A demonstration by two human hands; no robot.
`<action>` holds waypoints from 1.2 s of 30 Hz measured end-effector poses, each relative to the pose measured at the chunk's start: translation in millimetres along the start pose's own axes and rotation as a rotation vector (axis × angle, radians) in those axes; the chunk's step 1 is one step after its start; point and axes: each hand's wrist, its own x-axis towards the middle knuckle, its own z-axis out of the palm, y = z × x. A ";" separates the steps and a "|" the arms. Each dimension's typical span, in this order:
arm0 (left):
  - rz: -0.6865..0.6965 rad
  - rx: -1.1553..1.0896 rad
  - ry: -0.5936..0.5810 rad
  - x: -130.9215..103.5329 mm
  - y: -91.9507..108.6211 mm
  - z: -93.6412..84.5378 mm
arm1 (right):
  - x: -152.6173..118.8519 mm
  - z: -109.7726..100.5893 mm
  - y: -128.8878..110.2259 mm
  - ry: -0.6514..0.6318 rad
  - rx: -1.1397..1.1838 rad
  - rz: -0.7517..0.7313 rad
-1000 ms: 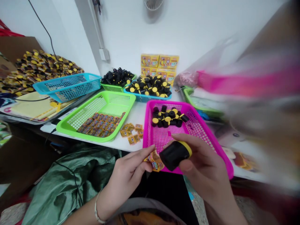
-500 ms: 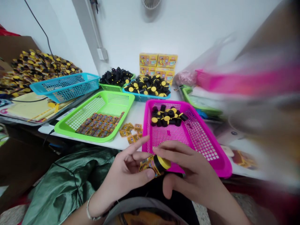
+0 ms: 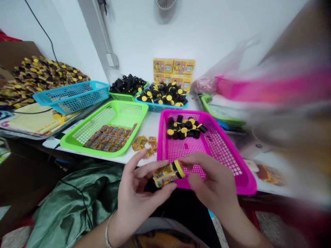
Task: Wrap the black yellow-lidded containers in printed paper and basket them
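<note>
A small cylindrical bottle (image 3: 165,175) with a colourful yellow wrap label and barcode lies tilted in my left hand (image 3: 141,187), its yellow-topped black cap (image 3: 178,168) pointing right. The left thumb presses it from below and the fingers from above. My right hand (image 3: 213,182) is beside the cap, index fingertip at or very near its edge, thumb apart from it; nothing shows gripped there. Beneath and beyond the hands is a magenta basket (image 3: 249,184) with several black pieces with yellow ends (image 3: 183,130). Small yellow printed labels (image 3: 141,140) lie on the table to its left.
A green basket (image 3: 66,146) at left holds rows of labelled bottles (image 3: 108,137). Behind stand a blue basket (image 3: 74,94), black parts (image 3: 129,83), a heap of black-and-yellow parts (image 3: 165,94) and yellow boxes (image 3: 173,66). The right side is blurred.
The bottle has turned in my left hand, now showing its barcode side. My right hand has drawn back rightward from over the cap, its fingers more curled.
</note>
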 end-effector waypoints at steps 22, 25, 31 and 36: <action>-0.584 -0.251 -0.534 20.4 32.8 -4.8 | -11.2 15.0 -5.1 -0.152 -0.109 -0.533; -0.543 -0.267 -0.514 18.7 37.2 0.3 | -12.3 11.0 -4.0 -0.163 -0.040 -0.545; -0.428 -0.344 -0.622 23.9 31.3 3.4 | -16.8 6.7 -10.3 -0.204 0.020 -0.483; -0.377 -0.325 -0.556 12.0 21.9 3.6 | -13.9 -2.1 -12.1 -0.216 -0.088 -0.492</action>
